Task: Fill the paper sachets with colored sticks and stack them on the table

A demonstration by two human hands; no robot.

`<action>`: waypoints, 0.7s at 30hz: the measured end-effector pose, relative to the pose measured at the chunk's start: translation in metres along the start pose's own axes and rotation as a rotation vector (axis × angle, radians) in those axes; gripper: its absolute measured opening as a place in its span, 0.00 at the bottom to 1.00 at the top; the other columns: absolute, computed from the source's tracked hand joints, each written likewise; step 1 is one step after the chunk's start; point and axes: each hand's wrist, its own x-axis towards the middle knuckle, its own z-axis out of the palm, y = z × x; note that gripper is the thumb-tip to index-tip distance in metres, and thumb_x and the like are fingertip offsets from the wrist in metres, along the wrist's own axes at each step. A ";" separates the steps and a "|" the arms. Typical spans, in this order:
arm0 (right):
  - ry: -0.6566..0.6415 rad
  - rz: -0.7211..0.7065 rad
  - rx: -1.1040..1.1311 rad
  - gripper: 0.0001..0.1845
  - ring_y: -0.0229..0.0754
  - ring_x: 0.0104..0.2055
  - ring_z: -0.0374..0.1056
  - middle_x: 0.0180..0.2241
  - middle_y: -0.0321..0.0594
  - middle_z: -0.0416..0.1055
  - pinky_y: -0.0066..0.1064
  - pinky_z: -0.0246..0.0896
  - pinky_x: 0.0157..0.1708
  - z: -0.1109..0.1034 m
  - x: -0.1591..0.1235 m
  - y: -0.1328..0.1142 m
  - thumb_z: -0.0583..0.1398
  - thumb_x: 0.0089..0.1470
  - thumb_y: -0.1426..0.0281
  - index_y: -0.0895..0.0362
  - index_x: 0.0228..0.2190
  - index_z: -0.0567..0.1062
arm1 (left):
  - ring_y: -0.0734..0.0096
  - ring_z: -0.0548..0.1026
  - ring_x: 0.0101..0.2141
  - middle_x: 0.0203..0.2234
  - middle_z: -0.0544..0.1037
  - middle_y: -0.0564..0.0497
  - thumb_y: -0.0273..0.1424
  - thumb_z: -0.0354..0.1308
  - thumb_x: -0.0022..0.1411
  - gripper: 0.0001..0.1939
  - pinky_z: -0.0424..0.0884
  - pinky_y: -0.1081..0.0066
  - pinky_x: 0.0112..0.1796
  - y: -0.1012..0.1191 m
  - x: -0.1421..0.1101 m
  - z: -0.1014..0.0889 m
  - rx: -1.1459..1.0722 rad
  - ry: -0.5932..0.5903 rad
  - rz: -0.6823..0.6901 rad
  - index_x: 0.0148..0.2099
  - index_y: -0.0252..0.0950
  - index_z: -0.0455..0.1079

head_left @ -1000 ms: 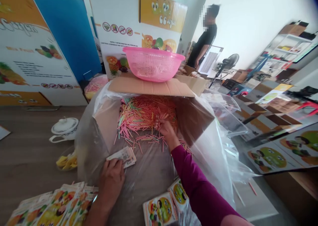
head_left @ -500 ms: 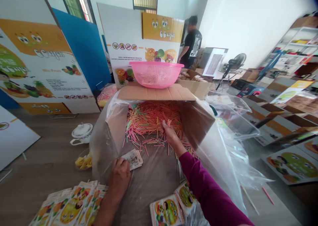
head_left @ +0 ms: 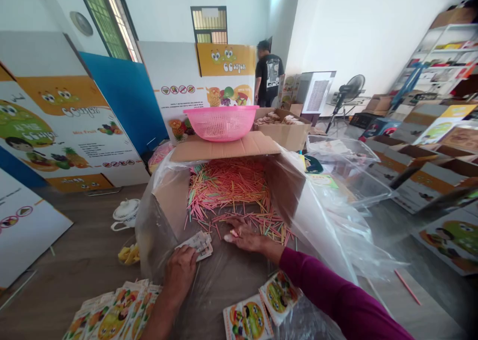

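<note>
My left hand [head_left: 181, 269] rests on the table with its fingers closed over the near end of a small stack of flat printed packets [head_left: 202, 245]. Just to the right, my right hand [head_left: 244, 238] is held low over the plastic sheet, its fingers curled around a few candy sticks whose pinkish ends barely show. Behind it, many thin pink, yellow and green candy sticks [head_left: 231, 183] fill a cardboard box [head_left: 286, 190] lying open toward me. Some have spilled out in front of the box.
A pink basket [head_left: 221, 123] stands on the box. Printed packets [head_left: 112, 312] lie at lower left, two bundles [head_left: 248, 320] near the front. A lidded white pot [head_left: 126, 213] and a dish of yellow pieces [head_left: 129, 254] stand left. A person [head_left: 268, 73] is at the back.
My right hand has drawn back from the pile in the box toward my left hand, turning over with the candy sticks. My left hand stays on the packets. The view has tilted up slightly.
</note>
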 end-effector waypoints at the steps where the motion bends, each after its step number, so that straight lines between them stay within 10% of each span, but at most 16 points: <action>1: -0.043 0.002 -0.046 0.21 0.59 0.77 0.58 0.70 0.45 0.71 0.54 0.54 0.76 0.003 -0.002 -0.001 0.63 0.69 0.51 0.50 0.36 0.89 | 0.60 0.83 0.40 0.34 0.85 0.49 0.31 0.55 0.73 0.15 0.76 0.66 0.43 0.000 0.002 -0.003 0.016 -0.010 -0.006 0.36 0.42 0.82; 9: -0.160 0.092 -0.160 0.22 0.61 0.81 0.47 0.78 0.45 0.57 0.67 0.35 0.78 0.002 -0.005 -0.004 0.59 0.74 0.52 0.50 0.49 0.89 | 0.56 0.84 0.42 0.36 0.86 0.45 0.28 0.56 0.72 0.14 0.78 0.63 0.45 0.022 0.001 -0.019 0.006 -0.028 -0.063 0.36 0.39 0.82; 21: -0.175 0.110 -0.284 0.24 0.67 0.83 0.36 0.81 0.41 0.46 0.73 0.35 0.75 0.015 0.000 -0.001 0.54 0.76 0.52 0.41 0.62 0.82 | 0.54 0.82 0.43 0.40 0.86 0.43 0.22 0.56 0.67 0.13 0.77 0.60 0.48 0.026 -0.007 -0.011 -0.186 0.079 -0.172 0.41 0.39 0.83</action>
